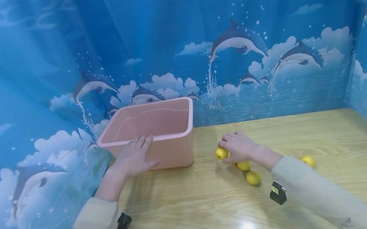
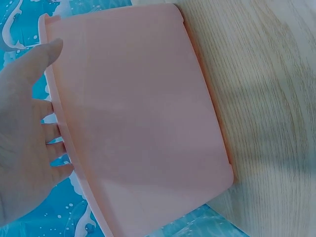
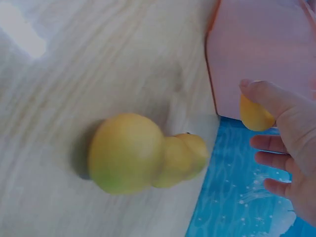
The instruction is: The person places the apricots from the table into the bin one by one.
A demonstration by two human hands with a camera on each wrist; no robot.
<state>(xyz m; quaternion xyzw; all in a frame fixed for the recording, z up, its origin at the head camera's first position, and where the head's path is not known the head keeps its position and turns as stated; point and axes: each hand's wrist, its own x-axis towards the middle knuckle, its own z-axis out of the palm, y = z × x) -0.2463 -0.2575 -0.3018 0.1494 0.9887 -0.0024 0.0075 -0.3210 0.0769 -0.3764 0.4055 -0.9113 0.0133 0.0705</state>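
Observation:
My right hand [image 1: 240,147] pinches a small round yellow fruit [image 1: 222,153] between thumb and fingers, above the table and to the right of the pink bin [image 1: 171,152]. In the right wrist view the thumb lies across this fruit [image 3: 256,114] while the other fingers stay apart. Several more yellow fruits [image 1: 253,178] lie in a row under that hand; the nearest [image 3: 126,153] has a greenish tint. Over at the bin's near rim, my left hand [image 1: 133,157] rests with its fingers extended. Its thumb [image 2: 55,52] overlaps the outer wall in the left wrist view.
Another yellow fruit [image 1: 308,161] sits on the wooden table [image 1: 191,209] beyond the right forearm. A blue curtain [image 1: 163,33] printed with dolphins hangs behind and on both sides. The bin stands close to the curtain at the back left.

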